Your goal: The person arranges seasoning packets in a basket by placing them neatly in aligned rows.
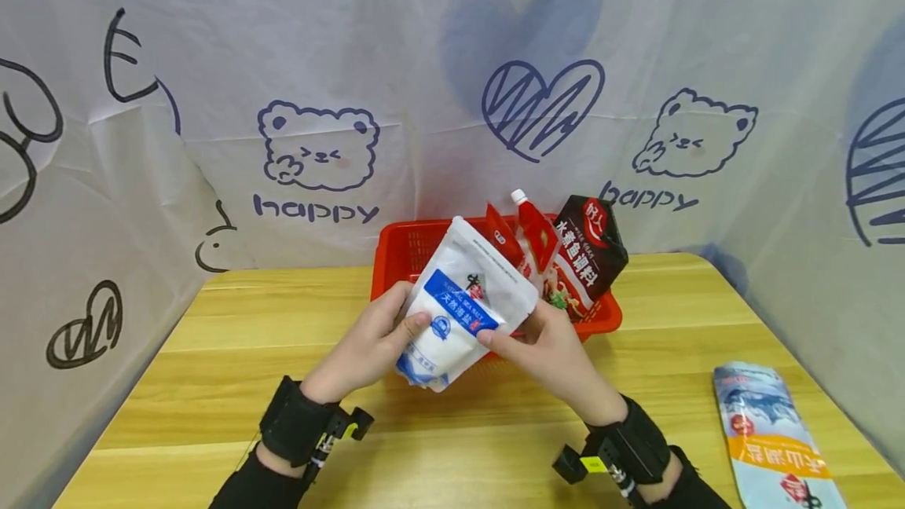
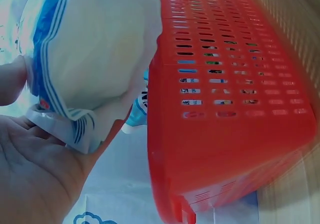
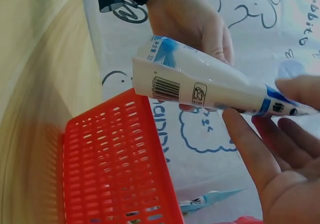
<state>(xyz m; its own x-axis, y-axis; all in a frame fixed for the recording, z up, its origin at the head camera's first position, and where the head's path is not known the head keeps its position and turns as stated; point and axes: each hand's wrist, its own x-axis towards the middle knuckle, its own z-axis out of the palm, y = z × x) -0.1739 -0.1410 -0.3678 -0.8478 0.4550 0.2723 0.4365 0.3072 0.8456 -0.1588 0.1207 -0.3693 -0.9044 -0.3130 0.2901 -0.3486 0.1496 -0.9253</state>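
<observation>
Both hands hold a white and blue bag of sea salt (image 1: 488, 269), tilted, over the front of a red plastic basket (image 1: 385, 258). The left hand (image 1: 368, 348) grips the bag's left edge, thumb on the printed front. On its right edge the right hand (image 1: 555, 352) pinches it, thumb also on the front. From the left wrist view, the bulging side of the salt bag (image 2: 100, 48) hangs beside the slotted basket wall (image 2: 215, 144). Seen edge-on in the right wrist view, the bag (image 3: 200, 86) shows a barcode on its bottom fold.
Inside the basket stand a dark fish seasoning bag (image 1: 597, 246), a red pouch with a white cap (image 1: 537, 234) and a pointed red packet (image 1: 500, 236). A light blue and orange bag (image 1: 771, 430) lies at the table's right. White cloth (image 1: 424, 45) with drawings hangs behind the table.
</observation>
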